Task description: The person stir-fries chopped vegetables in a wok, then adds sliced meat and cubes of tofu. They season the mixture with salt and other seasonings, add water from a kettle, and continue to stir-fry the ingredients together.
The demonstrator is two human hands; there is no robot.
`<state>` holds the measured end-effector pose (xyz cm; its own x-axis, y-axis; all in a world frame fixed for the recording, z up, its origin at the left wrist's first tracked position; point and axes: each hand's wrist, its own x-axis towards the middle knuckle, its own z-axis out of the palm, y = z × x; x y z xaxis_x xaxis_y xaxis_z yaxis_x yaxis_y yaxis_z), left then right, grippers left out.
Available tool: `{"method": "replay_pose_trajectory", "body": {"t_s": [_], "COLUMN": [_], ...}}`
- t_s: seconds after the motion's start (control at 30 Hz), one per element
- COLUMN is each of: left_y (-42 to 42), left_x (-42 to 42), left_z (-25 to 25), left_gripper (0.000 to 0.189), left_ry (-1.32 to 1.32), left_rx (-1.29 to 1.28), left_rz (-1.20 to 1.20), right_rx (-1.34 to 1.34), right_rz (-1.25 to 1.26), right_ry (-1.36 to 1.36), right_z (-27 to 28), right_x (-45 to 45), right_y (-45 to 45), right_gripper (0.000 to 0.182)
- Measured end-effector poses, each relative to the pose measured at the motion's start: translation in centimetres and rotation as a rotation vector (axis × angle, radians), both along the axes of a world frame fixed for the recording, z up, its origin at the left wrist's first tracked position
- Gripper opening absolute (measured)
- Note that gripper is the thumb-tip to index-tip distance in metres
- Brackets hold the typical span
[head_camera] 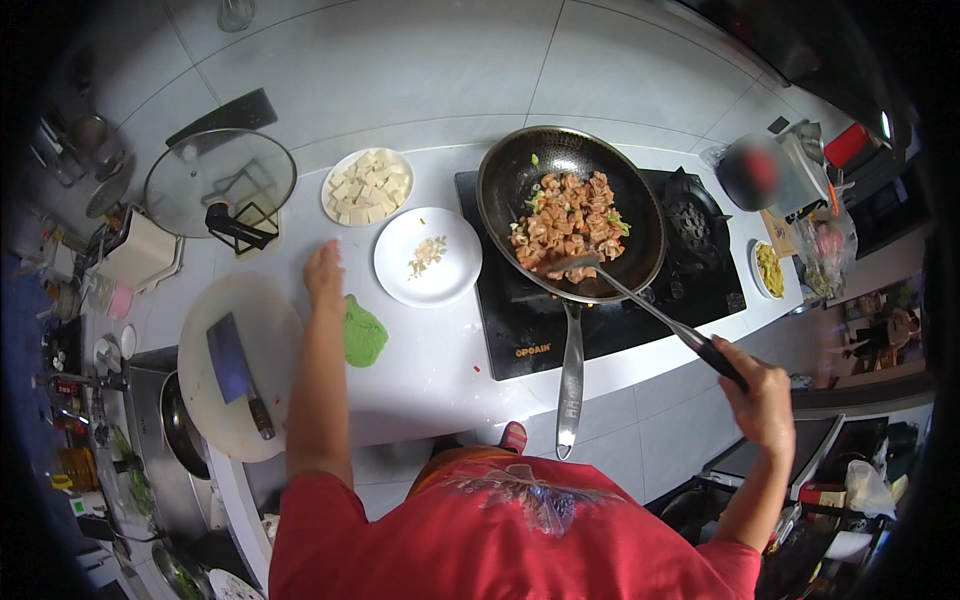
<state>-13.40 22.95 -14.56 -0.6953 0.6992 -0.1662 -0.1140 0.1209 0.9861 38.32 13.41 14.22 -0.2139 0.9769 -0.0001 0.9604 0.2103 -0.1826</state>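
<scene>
My right hand (759, 394) is wrapped around the black handle of a metal spatula (645, 304), whose blade rests among pieces of browned meat (574, 217) in a wok (637, 255). Bits of green and red vegetable are mixed with the meat. Over the counter at left, my left hand (324, 276) reaches forward with fingers extended and nothing visible in it; motion blurs the fingertips. Beyond it stands a bowl of cubed tofu (367, 187). To its right is a white plate (394, 281) with a little chopped garlic, and a green cloth (364, 334) lies beside my forearm.
The wok sits on a black gas hob (540, 345), its long handle (571, 390) projecting past the counter edge. A cleaver (231, 360) lies on a round cutting board (199, 412) at left. Behind is a glass lid (180, 172). Right of the hob is a bowl of yellow food (769, 270).
</scene>
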Motion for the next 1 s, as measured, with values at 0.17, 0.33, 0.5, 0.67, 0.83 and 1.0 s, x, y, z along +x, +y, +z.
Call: {"method": "replay_pose_trajectory", "body": {"t_s": [0.17,0.33,0.5,0.67,0.83,1.0], "left_y": [7.9,12.8,13.8,14.7,14.7,12.1], "left_x": [-14.6,-14.7,-15.3,-17.7,-15.4,-14.1], "left_z": [-10.2,-10.1,-8.4,-7.1,-5.5,-5.4], "left_gripper": [0.025,0.027,0.028,0.031,0.033,0.037], "left_ry": [0.123,-0.109,-0.107,-0.176,-0.327,-0.444], "left_rx": [-0.059,-0.191,-0.185,-0.267,-0.233,-0.136], "left_rz": [-0.01,-0.107,-0.426,-0.631,-0.713,-0.644], "right_rx": [-0.008,0.061,-0.117,0.032,0.001,0.024], "right_rz": [-0.254,-0.408,-0.457,-0.401,-0.461,-0.381], "right_ry": [0.272,0.34,0.329,0.385,0.341,0.28], "right_z": [-5.4,-7.4,-8.6,-9.0,-10.7,-8.2], "right_x": [-2.1,-3.5,-5.1,-4.1,-6.1,-6.8], "right_y": [2.0,3.4,3.2,2.3,3.2,3.8], "right_gripper": [0.049,0.043,0.044,0.044,0.045,0.048]}}
